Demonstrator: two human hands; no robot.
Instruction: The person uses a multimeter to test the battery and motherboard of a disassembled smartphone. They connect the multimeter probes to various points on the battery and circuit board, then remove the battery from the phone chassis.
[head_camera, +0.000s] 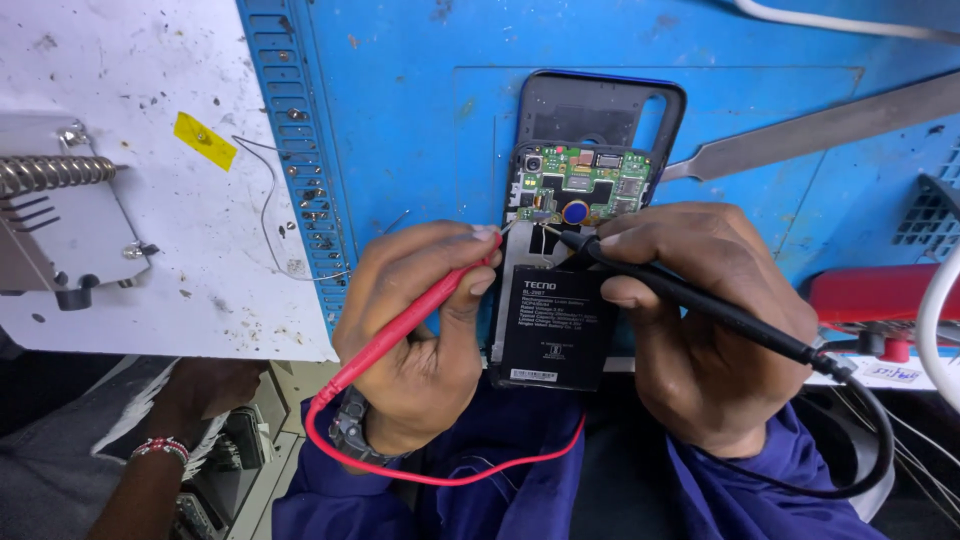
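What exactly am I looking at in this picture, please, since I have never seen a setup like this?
There is no machine here: a person works with two bare hands, and the single picture comes from a camera worn on that person's head, looking down.

The left hand holds a red probe on a red lead. The right hand holds a black probe on a black lead. Both tips meet at an opened phone, which lies on a blue mat. Its back cover lies just behind it, so the green circuit board and the black battery are bare.

A flat metal prying tool lies to the right. On the white surface at left are a scrap of yellow tape and a soldering iron stand. Another person's arm shows at lower left.
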